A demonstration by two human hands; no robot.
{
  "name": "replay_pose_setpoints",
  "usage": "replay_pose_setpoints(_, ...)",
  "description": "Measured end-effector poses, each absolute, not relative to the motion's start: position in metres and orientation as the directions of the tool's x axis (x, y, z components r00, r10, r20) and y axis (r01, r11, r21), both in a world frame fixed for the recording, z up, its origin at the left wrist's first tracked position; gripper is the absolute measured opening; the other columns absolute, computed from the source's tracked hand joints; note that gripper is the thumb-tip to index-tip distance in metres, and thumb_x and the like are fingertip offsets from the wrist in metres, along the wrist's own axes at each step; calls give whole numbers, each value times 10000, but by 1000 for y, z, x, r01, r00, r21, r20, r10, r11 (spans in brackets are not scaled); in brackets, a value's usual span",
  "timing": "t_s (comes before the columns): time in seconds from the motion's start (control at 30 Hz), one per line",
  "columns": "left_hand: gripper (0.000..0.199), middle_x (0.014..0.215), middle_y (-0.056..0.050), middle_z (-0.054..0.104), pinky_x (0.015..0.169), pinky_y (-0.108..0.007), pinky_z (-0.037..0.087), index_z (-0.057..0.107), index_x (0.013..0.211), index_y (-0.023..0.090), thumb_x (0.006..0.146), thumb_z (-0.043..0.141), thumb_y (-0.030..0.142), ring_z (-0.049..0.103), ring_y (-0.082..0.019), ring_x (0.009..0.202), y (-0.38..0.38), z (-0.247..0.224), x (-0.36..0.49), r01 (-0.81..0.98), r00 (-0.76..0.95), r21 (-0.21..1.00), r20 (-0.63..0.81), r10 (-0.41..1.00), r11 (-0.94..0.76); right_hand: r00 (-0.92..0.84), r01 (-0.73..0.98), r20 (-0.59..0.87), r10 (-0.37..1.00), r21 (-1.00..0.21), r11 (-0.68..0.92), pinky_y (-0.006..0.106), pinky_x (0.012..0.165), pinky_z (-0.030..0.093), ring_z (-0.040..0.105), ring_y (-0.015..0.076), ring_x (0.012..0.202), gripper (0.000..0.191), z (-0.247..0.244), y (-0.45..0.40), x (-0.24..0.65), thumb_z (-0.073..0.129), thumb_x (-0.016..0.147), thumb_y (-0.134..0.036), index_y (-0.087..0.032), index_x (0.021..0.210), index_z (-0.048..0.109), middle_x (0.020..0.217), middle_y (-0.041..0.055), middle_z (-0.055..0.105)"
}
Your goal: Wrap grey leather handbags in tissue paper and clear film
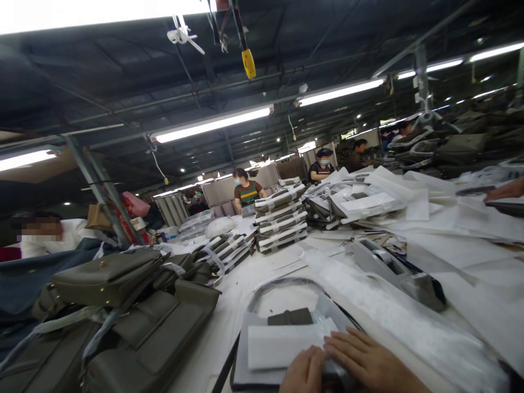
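A dark olive handbag (289,316) lies on the white table in front of me, its looped handle wrapped in clear plastic at the far end. White sheeting covers most of its front, and a white foam piece (270,346) rests on top. My left hand (305,372) is at the bag's near edge with its fingers curled together; what they hold, if anything, is hidden. Beside it, my right hand (364,355) lies flat with outstretched fingers on the bag's right side. Under the hands is a dark, shiny part I cannot make out.
A grey tape dispenser (393,270) stands right of the bag, beside crumpled clear plastic (393,316). Unwrapped olive bags (155,327) are heaped at left. Stacked wrapped bags (282,218) stand ahead; white sheets (458,245) spread right. Several people work around the tables.
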State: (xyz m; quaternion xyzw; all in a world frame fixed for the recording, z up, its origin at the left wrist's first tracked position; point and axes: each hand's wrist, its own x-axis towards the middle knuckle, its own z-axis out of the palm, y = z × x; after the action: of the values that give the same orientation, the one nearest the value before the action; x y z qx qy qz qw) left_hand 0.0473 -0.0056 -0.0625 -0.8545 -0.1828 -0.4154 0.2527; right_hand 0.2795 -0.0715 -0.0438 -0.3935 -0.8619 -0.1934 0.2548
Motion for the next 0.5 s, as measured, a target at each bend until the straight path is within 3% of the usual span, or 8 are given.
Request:
replay_pose_setpoints(0.1, 420, 1142, -58, 731, 946, -302, 550, 624, 1254, 175, 915, 512, 395, 675, -209, 1082, 2, -45, 17, 500, 654, -434, 757, -2, -750, -541, 778, 556, 631, 45, 627, 416, 1106, 434, 603, 244, 1229, 845, -45, -63, 297, 503, 606, -3, -213, 1425, 509, 1373, 60, 603)
replay_pose_setpoints(0.2, 402, 1281, -29, 672, 1084, -347, 449, 592, 1310, 190, 934, 479, 280, 592, -206, 1230, 2, -34, -9, 541, 706, -494, 706, 49, -681, -515, 787, 491, 703, -54, 614, 457, 1148, 377, 564, 262, 1276, 914, -50, -54, 316, 504, 574, 1, -262, 1449, 485, 1417, 40, 557)
replay_pose_setpoints(0.3, 355, 1264, -11, 682, 1074, -340, 457, 627, 1271, 206, 981, 449, 306, 617, -198, 1200, -1, -38, -19, 568, 679, -472, 732, 60, -674, -502, 786, 498, 707, -78, 613, 465, 1147, 384, 554, 265, 1286, 925, -58, -47, 325, 510, 601, 14, -302, 1468, 453, 1431, 17, 537)
replay_pose_setpoints(0.43, 339, 1136, 19, 738, 971, -227, 506, 687, 1179, 229, 1014, 392, 202, 692, -128, 1049, -1, -57, -16, 636, 583, -395, 809, 77, -662, -462, 810, 547, 698, -58, 583, 507, 1095, 441, 573, 284, 1263, 821, -65, -57, 318, 516, 729, -13, -366, 1466, 440, 1422, -12, 548)
replay_pose_setpoints(0.5, 357, 1115, 25, 744, 908, -196, 523, 692, 1171, 240, 1013, 380, 166, 703, -115, 1015, -1, -64, -14, 653, 557, -358, 824, 102, -668, -381, 829, 534, 754, -164, 535, 519, 1058, 473, 590, 309, 1241, 662, -71, -73, 307, 528, 814, -106, -410, 1402, 520, 1382, -17, 589)
